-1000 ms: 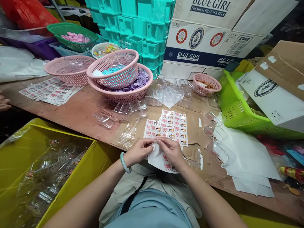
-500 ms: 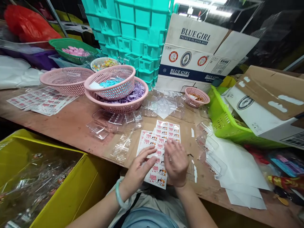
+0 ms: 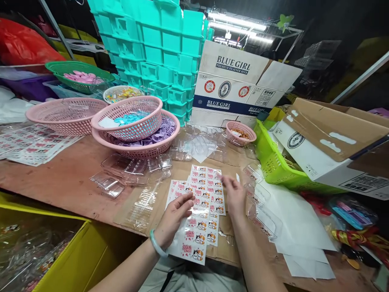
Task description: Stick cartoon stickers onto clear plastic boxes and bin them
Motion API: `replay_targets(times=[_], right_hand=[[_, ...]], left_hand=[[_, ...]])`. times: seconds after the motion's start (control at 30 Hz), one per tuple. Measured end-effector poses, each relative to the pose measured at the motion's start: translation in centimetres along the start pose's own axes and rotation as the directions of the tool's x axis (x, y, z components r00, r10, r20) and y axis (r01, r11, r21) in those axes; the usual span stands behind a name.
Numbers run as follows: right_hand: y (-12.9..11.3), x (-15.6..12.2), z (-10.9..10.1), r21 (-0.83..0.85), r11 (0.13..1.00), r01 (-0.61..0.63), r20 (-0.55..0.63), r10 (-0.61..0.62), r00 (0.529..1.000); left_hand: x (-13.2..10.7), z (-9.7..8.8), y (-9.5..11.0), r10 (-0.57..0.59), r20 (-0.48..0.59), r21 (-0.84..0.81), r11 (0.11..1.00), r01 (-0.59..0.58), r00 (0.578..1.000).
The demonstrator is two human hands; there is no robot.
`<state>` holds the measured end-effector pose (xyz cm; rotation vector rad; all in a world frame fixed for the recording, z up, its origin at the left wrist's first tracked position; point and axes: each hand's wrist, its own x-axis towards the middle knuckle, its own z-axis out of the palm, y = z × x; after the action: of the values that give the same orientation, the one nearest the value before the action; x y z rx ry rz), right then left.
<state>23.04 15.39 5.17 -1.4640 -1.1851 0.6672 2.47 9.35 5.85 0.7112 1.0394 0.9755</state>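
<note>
My left hand [image 3: 179, 211], with a pale green bangle on the wrist, hovers over or rests on the left part of some overlapping sticker sheets [image 3: 199, 235]. Its fingers are stretched out with the thumb apart, and nothing shows in them. The sheets carry rows of cartoon cats and pink lettering. Beside their right edge is my right hand [image 3: 235, 194], its fingers bent toward the sheets. Blur at those fingertips hides whether they hold anything. Cardboard [image 3: 227, 249] lies beneath the sheets.
Clear plastic blister shells [image 3: 136, 172] lie left of the sheets, with more clear shells [image 3: 263, 219] on the right by white paper [image 3: 299, 227]. Pink baskets [image 3: 136, 152] hold purple and blue pieces. A green crate [image 3: 276, 166] and a yellow bin [image 3: 69, 259] flank the work area.
My right hand has moved off the sheets to their right side. My left hand stays over them. The sheets now lie more spread apart, and the view has shifted.
</note>
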Motion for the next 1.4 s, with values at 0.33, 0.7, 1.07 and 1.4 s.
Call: replay_targets(times=[0.33, 0.7, 1.07, 1.4], right_hand=[[1.4, 16.0, 1.4, -0.358, 0.929, -0.088, -0.32, -0.034, 0.947], [-1.4, -2.5, -1.5, -0.397, 0.198, 0.896, 0.386, -0.85, 0.359], [-5.3, -9.1, 0.0, -0.034, 0.965, 0.259, 0.118, -0.253, 0.96], [-5.8, -9.8, 1.7, 0.142, 0.96, -0.242, 0.379, 0.173, 0.909]], left_hand=[[-0.9, 1.7, 0.4, -0.067, 0.216, 0.03, 0.998, 0.062, 0.974], [0.5, 0.6, 3.9, -0.247, 0.327, -0.249, 0.909, 0.335, 0.912], [-2.3, -3.6, 0.2, -0.054, 0.194, -0.283, 0.953, 0.108, 0.98], [-1.8, -3.9, -1.0, -0.023, 0.23, -0.248, 0.965, 0.082, 0.973]])
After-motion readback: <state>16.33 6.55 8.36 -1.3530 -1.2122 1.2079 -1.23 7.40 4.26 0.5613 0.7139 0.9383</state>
